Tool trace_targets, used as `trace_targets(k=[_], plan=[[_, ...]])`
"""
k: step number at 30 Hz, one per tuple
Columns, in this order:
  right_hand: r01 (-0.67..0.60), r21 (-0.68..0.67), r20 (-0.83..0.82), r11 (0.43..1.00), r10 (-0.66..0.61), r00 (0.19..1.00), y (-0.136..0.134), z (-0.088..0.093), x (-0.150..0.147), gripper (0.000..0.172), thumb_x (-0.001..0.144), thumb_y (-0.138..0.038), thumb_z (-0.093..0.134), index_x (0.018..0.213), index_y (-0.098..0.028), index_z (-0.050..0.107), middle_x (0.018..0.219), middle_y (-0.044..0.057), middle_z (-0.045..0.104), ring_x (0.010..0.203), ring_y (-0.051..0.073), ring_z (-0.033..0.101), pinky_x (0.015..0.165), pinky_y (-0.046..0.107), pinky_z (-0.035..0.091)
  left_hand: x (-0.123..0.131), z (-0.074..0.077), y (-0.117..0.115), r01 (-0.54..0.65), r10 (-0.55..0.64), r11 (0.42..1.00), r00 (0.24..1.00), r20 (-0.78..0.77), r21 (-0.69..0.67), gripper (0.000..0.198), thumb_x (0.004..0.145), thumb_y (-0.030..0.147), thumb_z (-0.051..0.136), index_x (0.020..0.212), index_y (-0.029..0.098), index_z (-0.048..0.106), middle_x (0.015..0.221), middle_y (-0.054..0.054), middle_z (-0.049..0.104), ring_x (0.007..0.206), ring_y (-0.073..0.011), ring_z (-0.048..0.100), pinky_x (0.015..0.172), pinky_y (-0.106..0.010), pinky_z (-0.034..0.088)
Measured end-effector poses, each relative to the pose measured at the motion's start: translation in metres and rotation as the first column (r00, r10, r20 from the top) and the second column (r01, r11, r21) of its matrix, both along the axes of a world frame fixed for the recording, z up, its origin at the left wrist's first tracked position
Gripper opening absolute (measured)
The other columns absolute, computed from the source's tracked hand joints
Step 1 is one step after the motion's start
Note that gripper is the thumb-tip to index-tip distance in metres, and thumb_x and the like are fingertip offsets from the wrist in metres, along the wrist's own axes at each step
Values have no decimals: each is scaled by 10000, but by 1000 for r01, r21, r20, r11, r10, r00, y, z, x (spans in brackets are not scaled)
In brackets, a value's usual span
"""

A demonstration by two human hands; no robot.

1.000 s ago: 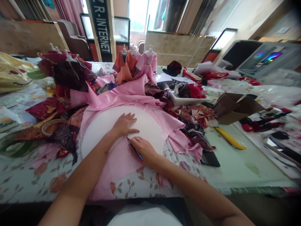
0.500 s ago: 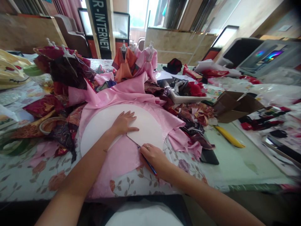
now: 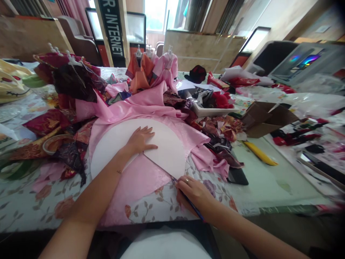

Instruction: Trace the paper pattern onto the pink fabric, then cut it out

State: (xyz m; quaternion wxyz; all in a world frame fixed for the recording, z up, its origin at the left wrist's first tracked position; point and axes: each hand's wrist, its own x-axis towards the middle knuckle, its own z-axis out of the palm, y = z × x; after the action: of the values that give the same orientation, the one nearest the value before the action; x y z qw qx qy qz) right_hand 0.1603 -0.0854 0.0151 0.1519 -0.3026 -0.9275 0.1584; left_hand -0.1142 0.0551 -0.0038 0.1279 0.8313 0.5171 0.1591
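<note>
A large round white pattern piece (image 3: 115, 144) with a wedge cut out toward me lies on pink satin fabric (image 3: 137, 183). My left hand (image 3: 141, 140) rests flat on it near the wedge's point, fingers spread. In my right hand (image 3: 191, 190) is a pen (image 3: 192, 207), dark with a blue and red end. Its tip touches down at the wedge's right edge, close to the outer rim. A dark line runs along that edge from the wedge's point to the tip. More of the satin bunches up behind the white piece.
Small dressed mannequins (image 3: 138, 70) stand at the back. Fabric scraps (image 3: 223, 129) and a cardboard box (image 3: 266, 118) lie to the right, beside a yellow cutter-like tool (image 3: 260, 154). A tape roll (image 3: 58, 144) sits among cloth on the left. Flowered cloth (image 3: 151, 212) covers the table.
My right hand has slid the pen outward along the wedge's right edge, toward the rim and me. The dark line there is longer. My left hand stays pressed in place.
</note>
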Motion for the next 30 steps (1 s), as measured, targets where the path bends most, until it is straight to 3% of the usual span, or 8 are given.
trace_targets(k=[5,14,23,27,30], plan=[[36,-14,-2,999,-37,999,-6,3,7,144,896,-105,416,805,-209,457,762,61,553,695,197,498,614,308,399,0,0,0,2,-2,1000,1000,-2,-8,850,701,762,478,1328,189,508,1477,-86,386,1402,-267,268,1163,-448,133],[65,-49,-48,997,-67,997,-12,15,14,148,888,-90,398,819,-202,465,748,65,549,674,191,501,606,297,414,0,2,0,1,-1,1000,1000,-4,-20,826,705,752,481,1330,213,505,1486,-71,374,1406,-264,260,1165,-442,123],[134,-105,-74,985,-143,987,-13,7,19,121,866,-112,446,799,-213,458,736,32,531,650,174,491,602,285,384,1,3,-1,2,-3,1000,999,-33,-24,822,717,752,464,1349,227,480,1497,-68,358,1409,-262,248,1163,-448,121],[180,-297,-137,938,-228,964,-9,18,23,115,893,-174,468,793,-209,514,708,12,556,615,153,506,578,271,397,3,3,-3,-9,9,1000,997,-83,-7,748,741,719,465,1360,300,458,1502,-41,356,1410,-264,241,1163,-457,113],[263,-455,-288,851,-420,861,2,28,21,106,895,-258,522,818,-204,572,664,-1,580,589,144,535,530,251,416,4,2,-3,-14,13,1000,995,-98,-5,721,743,715,463,1342,314,479,1498,-40,362,1407,-271,246,1160,-465,124]])
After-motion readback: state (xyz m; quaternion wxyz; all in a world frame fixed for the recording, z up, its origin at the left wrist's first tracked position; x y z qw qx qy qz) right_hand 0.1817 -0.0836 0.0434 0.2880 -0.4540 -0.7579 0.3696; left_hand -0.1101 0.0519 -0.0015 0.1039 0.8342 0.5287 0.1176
